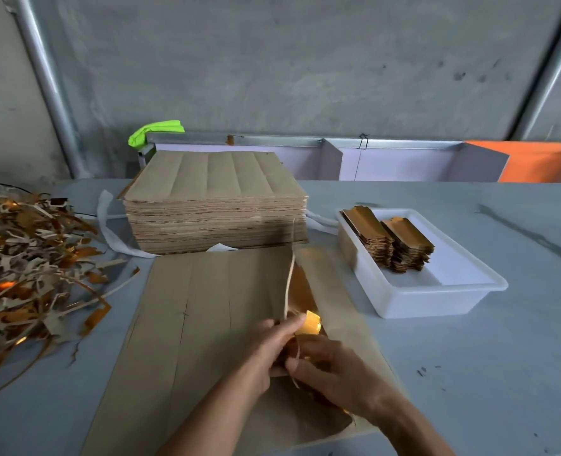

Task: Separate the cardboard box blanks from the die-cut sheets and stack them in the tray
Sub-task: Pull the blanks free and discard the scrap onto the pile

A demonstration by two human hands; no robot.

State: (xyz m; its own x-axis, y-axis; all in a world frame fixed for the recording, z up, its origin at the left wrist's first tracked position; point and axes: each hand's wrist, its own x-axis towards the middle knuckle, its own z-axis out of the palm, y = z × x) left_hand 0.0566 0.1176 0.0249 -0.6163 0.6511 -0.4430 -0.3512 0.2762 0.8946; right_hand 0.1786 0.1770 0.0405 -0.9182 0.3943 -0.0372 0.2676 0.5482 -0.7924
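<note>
Two hands meet on the die-cut sheet (206, 307) I see flat in front of the sheet stack (215, 205). Left hand (269, 343) has fingers curled, pinching a gold-faced blank (308, 324) with a thin scrap strip (290, 278) rising from it. Right hand (335, 370) curls on the same blank from below. White tray (436, 291), right of the stack, holds two piles of blanks (394, 245). Scrap heap (26, 264) lies left of the stack.

No readable text, label or number shows anywhere.
</note>
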